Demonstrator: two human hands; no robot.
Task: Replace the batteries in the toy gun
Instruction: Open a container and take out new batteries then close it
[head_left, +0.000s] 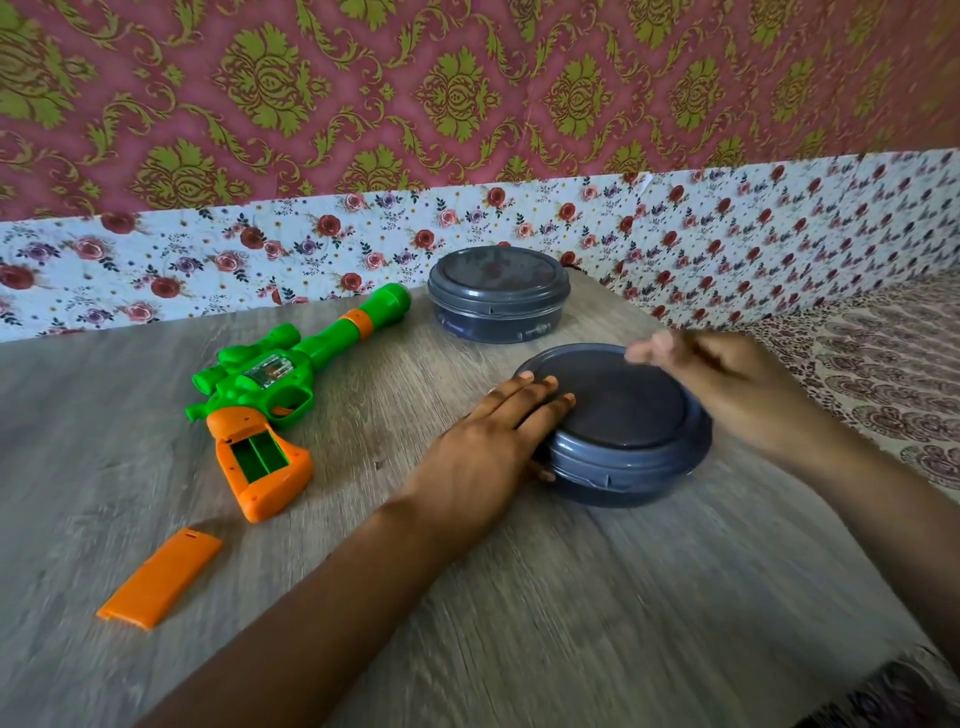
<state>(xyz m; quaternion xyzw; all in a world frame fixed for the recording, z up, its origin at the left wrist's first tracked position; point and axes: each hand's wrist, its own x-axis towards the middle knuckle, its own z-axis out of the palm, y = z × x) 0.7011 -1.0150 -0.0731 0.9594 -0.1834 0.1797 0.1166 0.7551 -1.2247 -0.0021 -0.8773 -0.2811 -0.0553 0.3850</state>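
- Our left hand (485, 441) pressed straight fingers (524, 397) on the near box (623, 431), gripping nothing.
- Our right hand (727, 389), blurred, hovered beyond it; its grip we could not tell.
- The gun (275, 384) lay left on the tabletop (519, 597), compartment open.

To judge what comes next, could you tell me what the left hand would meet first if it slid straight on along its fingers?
Probably nothing new: the left hand already rests on the near container's lid.

A home room: damask wallpaper (363, 93) is hanging behind the wood-grain worktop (571, 597), floral border (208, 260) running just above it, patterned bedspread (883, 374) lying beside it.
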